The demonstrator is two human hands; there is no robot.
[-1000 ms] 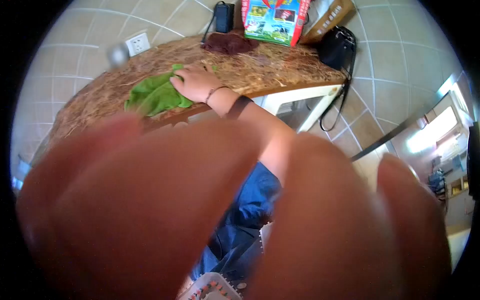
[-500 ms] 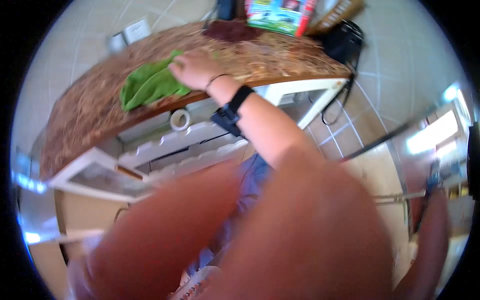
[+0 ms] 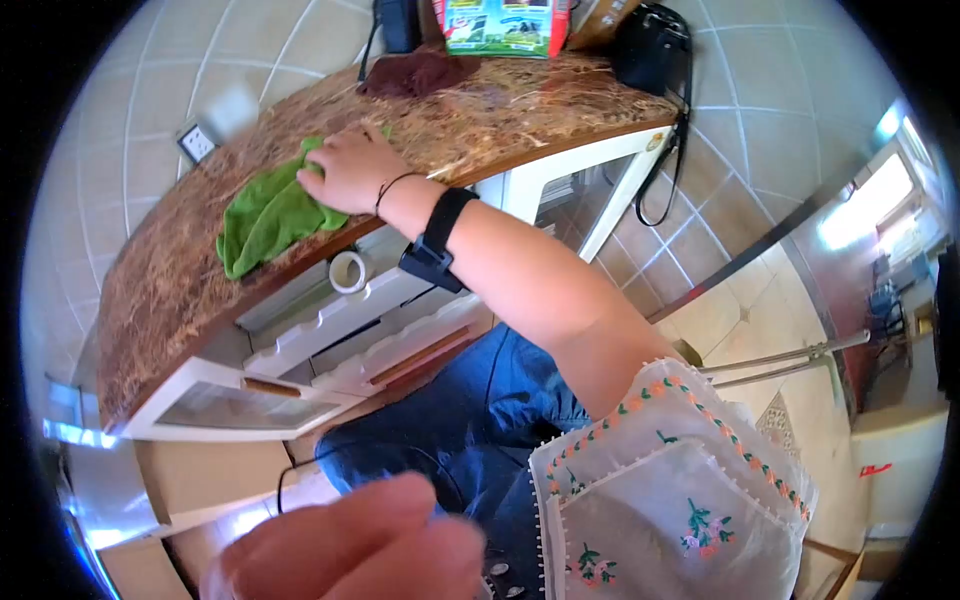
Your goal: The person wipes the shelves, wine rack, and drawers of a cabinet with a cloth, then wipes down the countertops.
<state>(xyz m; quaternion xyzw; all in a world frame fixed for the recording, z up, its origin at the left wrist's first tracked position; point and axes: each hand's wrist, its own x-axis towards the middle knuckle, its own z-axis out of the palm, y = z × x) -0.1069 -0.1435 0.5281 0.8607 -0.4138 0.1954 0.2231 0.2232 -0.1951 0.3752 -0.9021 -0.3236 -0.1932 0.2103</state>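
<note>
On the brown marbled countertop [image 3: 170,270], a crumpled green cloth [image 3: 270,215] lies near the front edge. My right hand [image 3: 350,170] is on its right end, palm down, with bent fingers and thumb closed on the fabric. A black band with a small dark device [image 3: 435,250] is round the right wrist. My left hand [image 3: 350,540] is low in the view, close to the camera and away from the cloth. Its blurred fingers lie near each other, and its palm is hidden.
A dark maroon cloth [image 3: 420,72], a colourful bag [image 3: 500,25] and a black handbag [image 3: 650,50] are at the back. A white tape roll [image 3: 349,272] is in the white cabinet [image 3: 240,405] below. A wall socket [image 3: 197,142] is at the left.
My left hand has moved from in front of the camera down to the bottom left, uncovering my lap and sleeve. My right hand stays on the green cloth while the view has shifted.
</note>
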